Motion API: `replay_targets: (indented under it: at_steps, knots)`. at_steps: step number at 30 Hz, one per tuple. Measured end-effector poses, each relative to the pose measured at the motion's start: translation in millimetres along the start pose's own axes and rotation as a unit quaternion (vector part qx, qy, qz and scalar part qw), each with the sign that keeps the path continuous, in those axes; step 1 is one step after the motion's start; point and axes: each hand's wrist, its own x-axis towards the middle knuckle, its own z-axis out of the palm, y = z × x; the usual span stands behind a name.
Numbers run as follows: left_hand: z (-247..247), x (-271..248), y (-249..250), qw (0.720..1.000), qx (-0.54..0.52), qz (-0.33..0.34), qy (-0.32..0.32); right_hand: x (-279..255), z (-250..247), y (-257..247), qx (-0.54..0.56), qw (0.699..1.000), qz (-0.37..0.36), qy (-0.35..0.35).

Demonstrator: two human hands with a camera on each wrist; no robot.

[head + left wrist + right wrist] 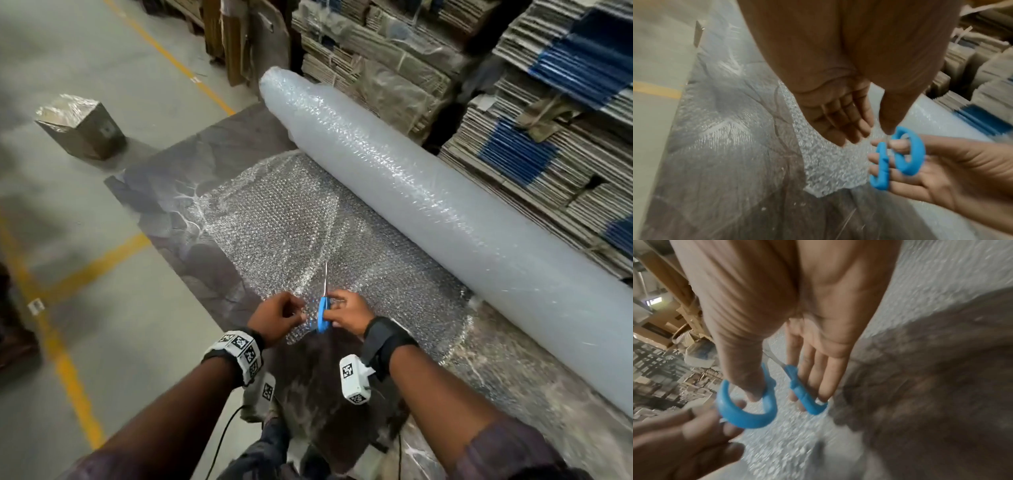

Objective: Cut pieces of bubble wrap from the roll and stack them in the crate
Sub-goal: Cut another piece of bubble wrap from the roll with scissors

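Observation:
A big bubble wrap roll (428,192) lies across the dark marble table (191,164). Its unrolled sheet (274,222) spreads toward me. My right hand (349,311) holds blue-handled scissors (323,315) at the sheet's near edge, blades pointing away along the sheet. In the right wrist view the thumb sits in one loop of the scissors (748,417), the fingers (816,378) lie on the other, and the handles stand apart. My left hand (277,317) is just left of the scissors, its thumb and curled fingers (838,123) pinching the sheet's edge (828,162). No crate shows in any view.
Tall stacks of flattened cardboard (548,137) stand behind the roll on the right. A wrapped cardboard box (82,126) sits on the concrete floor to the left, where yellow lines (68,370) run. Cables hang from my wrists at the table's near edge.

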Motion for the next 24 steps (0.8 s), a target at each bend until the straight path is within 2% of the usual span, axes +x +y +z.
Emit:
replay_targets:
  at_steps: [2,4,10,13,17,24]
  knots:
    - [12,4,-5,0.992,0.104,0.022,0.065,-10,-26,11,0.009,1.0,0.01,-0.012]
    - [27,7,-10,0.984,0.152,0.028,0.09,-18,-54,24,0.018,0.999,0.028,-0.03]
    - [55,13,-26,0.956,0.279,-0.047,0.072,-37,-115,50,0.089,0.989,0.074,-0.093]
    - [60,8,-33,0.952,0.294,-0.062,0.067,-39,-129,51,0.105,0.978,0.12,-0.135]
    - [61,5,-35,0.951,0.297,-0.057,0.061,-37,-139,48,0.068,0.97,0.158,-0.174]
    - [62,4,-35,0.95,0.299,-0.063,0.059,-16,-136,46,0.079,0.974,0.14,-0.162]
